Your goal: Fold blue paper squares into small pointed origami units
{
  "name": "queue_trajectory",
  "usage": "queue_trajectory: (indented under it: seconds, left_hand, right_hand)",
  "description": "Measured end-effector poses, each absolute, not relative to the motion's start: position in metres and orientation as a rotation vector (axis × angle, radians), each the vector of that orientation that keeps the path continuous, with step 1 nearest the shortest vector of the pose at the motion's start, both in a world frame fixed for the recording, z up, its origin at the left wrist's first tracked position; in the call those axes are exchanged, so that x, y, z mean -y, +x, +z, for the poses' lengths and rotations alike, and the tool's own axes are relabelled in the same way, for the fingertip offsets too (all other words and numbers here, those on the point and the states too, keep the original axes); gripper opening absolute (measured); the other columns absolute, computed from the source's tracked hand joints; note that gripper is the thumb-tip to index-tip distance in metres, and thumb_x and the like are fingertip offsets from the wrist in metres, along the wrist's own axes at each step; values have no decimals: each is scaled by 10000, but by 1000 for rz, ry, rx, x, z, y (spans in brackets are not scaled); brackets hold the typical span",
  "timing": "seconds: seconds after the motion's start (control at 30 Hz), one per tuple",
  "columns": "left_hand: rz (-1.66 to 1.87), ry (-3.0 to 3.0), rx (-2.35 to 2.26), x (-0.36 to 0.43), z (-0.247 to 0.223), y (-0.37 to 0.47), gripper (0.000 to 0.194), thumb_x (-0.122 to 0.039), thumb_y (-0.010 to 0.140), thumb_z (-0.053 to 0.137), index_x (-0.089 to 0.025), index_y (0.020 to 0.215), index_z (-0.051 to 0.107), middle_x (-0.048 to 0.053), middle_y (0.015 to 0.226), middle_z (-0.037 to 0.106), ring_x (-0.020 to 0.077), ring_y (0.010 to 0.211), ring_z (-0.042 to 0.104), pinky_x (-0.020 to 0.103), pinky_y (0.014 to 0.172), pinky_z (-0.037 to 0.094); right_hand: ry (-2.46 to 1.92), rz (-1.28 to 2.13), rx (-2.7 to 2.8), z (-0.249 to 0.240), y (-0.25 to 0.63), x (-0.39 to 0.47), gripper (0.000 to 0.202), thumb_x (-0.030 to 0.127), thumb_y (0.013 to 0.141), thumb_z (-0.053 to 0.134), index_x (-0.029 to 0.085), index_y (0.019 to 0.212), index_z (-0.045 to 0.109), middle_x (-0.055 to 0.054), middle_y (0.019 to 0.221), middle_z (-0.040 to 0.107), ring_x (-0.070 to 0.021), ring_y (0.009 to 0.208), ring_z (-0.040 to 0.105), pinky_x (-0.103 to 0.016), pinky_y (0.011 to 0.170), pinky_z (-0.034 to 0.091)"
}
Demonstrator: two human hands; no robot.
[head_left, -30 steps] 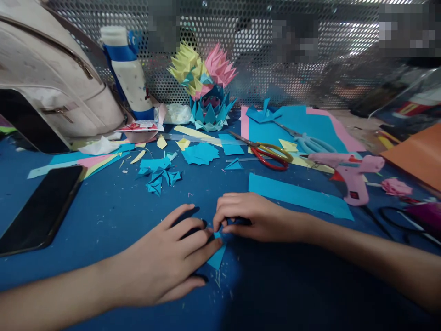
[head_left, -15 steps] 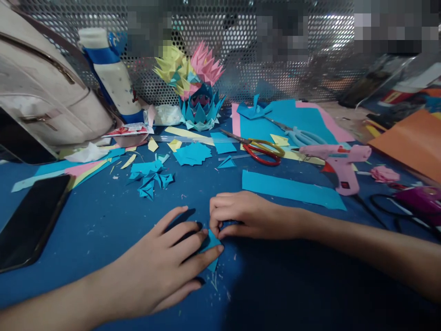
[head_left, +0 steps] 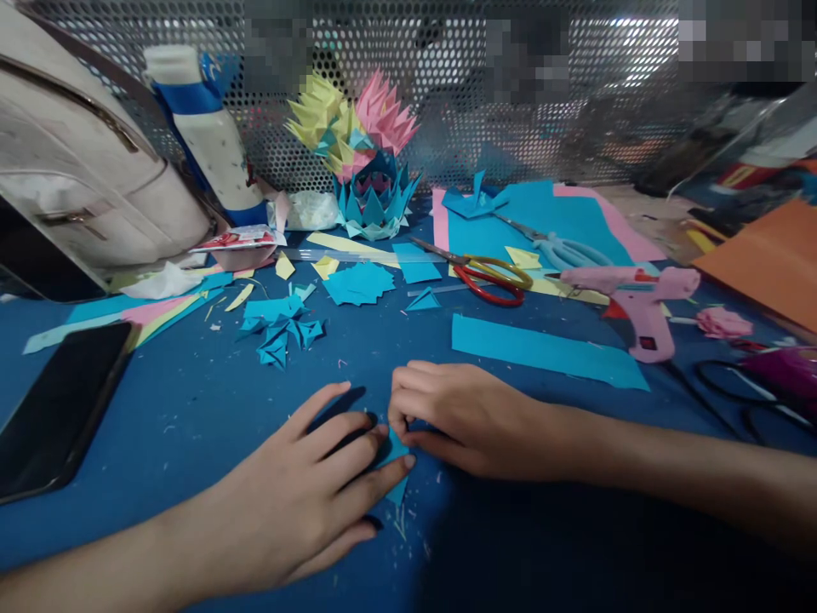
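Observation:
A small piece of blue paper [head_left: 397, 448] lies on the dark blue table between my hands, mostly covered by fingers. My left hand [head_left: 312, 489] rests over it with fingers spread, the index fingertip pressing it down. Curled in, the fingers of my right hand [head_left: 459, 413] pinch at its upper right edge. Beyond them lie folded blue paper pieces [head_left: 281, 328], a stack of blue paper squares [head_left: 359, 283] and a small blue triangle [head_left: 424, 299]. A long blue paper strip [head_left: 542, 349] is just past my right hand.
Scissors [head_left: 488, 277] and a pink glue gun [head_left: 631, 294] lie farther back. Paper flowers [head_left: 376, 200] stand near the perforated metal panel [head_left: 447, 153]. At left are a phone [head_left: 70, 409], a bottle [head_left: 210, 145] and a pale bag [head_left: 89, 179]. Orange paper [head_left: 772, 264] is at right.
My right wrist and the back of that hand have come slightly lower and nearer, fingers still at the paper. My left hand stays nearly still. The view has shifted slightly.

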State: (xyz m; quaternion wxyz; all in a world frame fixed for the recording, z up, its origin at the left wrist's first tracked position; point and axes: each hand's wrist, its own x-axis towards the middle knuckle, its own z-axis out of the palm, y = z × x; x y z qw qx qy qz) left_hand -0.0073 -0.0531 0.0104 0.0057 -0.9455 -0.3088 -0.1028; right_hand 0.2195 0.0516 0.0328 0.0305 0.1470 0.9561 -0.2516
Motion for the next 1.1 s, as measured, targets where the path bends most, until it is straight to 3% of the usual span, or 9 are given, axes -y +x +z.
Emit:
queue_trajectory:
  seconds: [0.5,1.1]
  left_hand:
    - [-334,-2934,957,52,9,-6,448,-425,990,534,-219,1387,537,44,1184,625,250,1163,516,510,1221,18]
    - [-325,-2926,943,53,11,-7,430,-422,986,539,-272,1389,534,54,1196,616,248,1210,521,523,1221,43]
  right_hand:
    - [541,-647,-3001,27,218,-42,163,219,995,455,155,915,582,-64,958,578,-182,826,496,-302,697,357]
    - [590,-687,-3005,27,219,-38,65,163,922,519,164,903,581,-58,958,578,-179,835,493,-294,696,350]
